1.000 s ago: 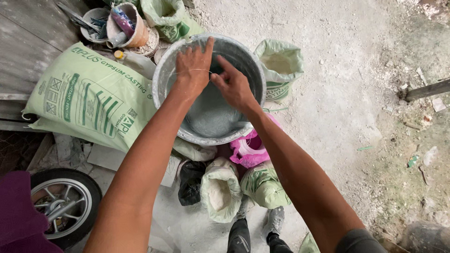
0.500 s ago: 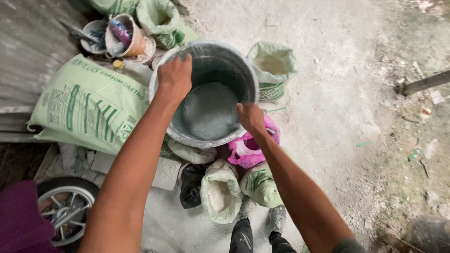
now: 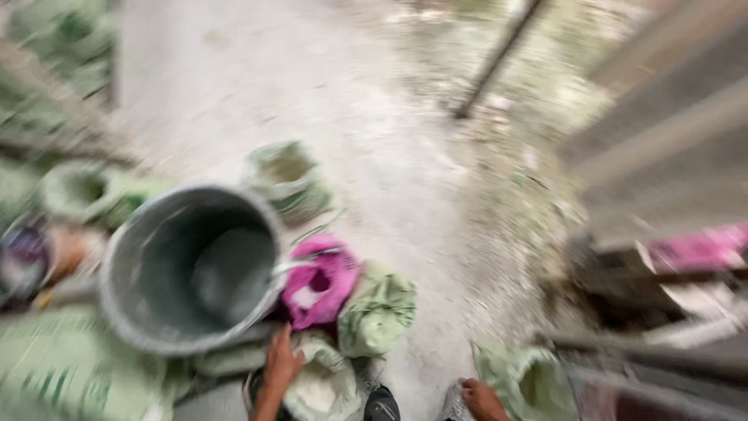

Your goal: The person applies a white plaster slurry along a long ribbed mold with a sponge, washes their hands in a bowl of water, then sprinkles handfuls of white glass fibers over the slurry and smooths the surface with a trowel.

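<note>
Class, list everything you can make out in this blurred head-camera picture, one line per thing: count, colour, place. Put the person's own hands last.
Round metal tub: one, grey, left of centre on the ground.
Crumpled pink bag: one, pink, beside the tub's right rim.
Open green sacks: several, pale green, around the tub and along the bottom edge.
Printed green sack: one, green, bottom left.
Thin dark rod: one, dark, top centre, slanted.
Dusty concrete floor: grey, centre.
Left hand: one, below the tub, by a sack of pale powder.
Right hand: one, bottom edge, at a green sack.

tub [image 3: 191, 269] left | sacks [image 3: 347, 300] right of it | hands [image 3: 282, 362] below, at open sacks [image 3: 323, 382]
</note>
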